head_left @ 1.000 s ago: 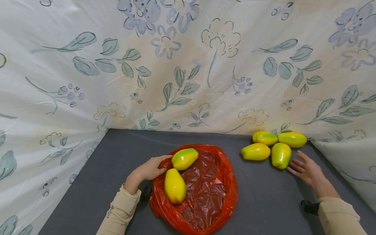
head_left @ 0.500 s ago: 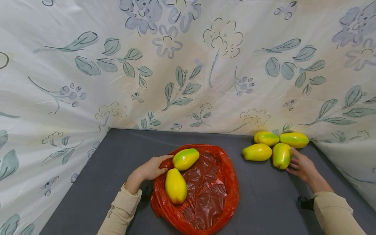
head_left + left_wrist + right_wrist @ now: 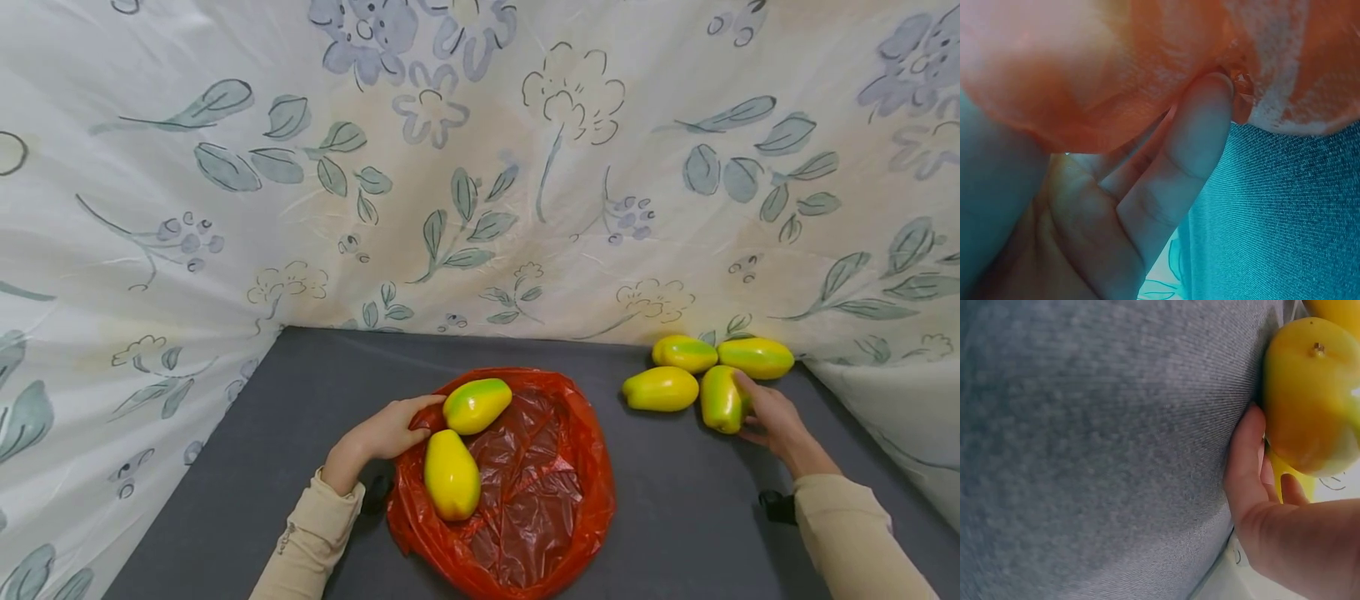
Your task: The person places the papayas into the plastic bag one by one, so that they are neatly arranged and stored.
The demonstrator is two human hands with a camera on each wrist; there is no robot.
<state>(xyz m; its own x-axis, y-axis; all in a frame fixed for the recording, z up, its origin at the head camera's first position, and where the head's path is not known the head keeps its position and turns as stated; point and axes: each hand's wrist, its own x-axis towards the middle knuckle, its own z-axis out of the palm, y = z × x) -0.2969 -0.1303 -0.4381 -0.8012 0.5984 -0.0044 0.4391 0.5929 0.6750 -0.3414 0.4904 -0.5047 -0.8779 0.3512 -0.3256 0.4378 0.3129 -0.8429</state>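
Note:
My left hand (image 3: 388, 429) holds the rim of a red plastic bag (image 3: 592, 475) at its left side; in the left wrist view the thumb (image 3: 1197, 131) presses against the thin film. The bag stands wide open, its edge rolled down. Two yellow-green papayas, an upper one (image 3: 477, 406) and a lower one (image 3: 452, 479), lie in its left part. At the right, my right hand (image 3: 776, 421) grips the near papaya (image 3: 722, 402) of a group from its right side. The right wrist view has the thumb (image 3: 1249, 440) along this papaya (image 3: 1310, 394), other fingers partly hidden behind.
Around the gripped fruit lie three more papayas: one to its left (image 3: 660, 389), one behind (image 3: 684, 354) and one at the back right (image 3: 756, 357). A dark grey cloth (image 3: 337, 358) covers the table. Flower-patterned curtains (image 3: 480, 167) rise at the back and sides.
My right hand has moved left and its fingers have come round the near papaya's right side. The left hand has stayed at the bag rim; the view has shifted slightly.

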